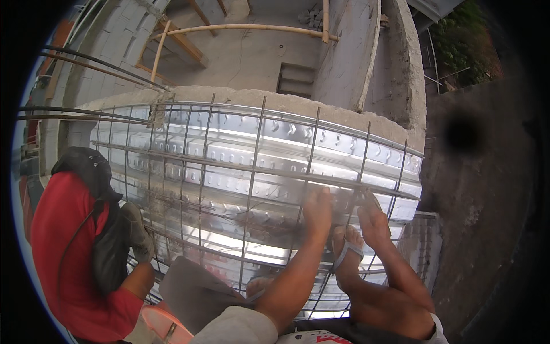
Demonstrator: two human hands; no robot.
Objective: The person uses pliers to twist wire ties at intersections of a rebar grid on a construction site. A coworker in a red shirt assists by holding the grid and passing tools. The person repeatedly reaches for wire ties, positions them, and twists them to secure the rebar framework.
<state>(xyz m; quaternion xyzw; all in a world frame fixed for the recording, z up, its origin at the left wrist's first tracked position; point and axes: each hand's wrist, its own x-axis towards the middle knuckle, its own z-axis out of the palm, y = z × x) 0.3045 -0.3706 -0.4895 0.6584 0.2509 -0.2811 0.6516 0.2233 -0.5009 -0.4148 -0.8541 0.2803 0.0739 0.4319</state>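
My left hand [318, 213] is closed just below a long crosswise bar of the steel rebar mesh [252, 170]. What its fingers hold, if anything, is hidden and slightly blurred. To its right, my right hand [373, 222] is also closed near the same bar, close to where a lengthwise bar crosses it. Something dark shows by its fingertips, too blurred to name. Under the mesh lies shiny, ribbed metal decking [281, 156] with rows of embossed marks. My sandalled foot [347, 255] rests between my hands, on the mesh and decking.
A co-worker in a red shirt [60, 241] and dark cap sits close on my left, a shoe on the mesh. Loose long bars [86, 116] stick out at the left. Beyond the concrete wall edge [229, 94] is a drop to a lower floor with bamboo poles [246, 27]. The right side also drops away.
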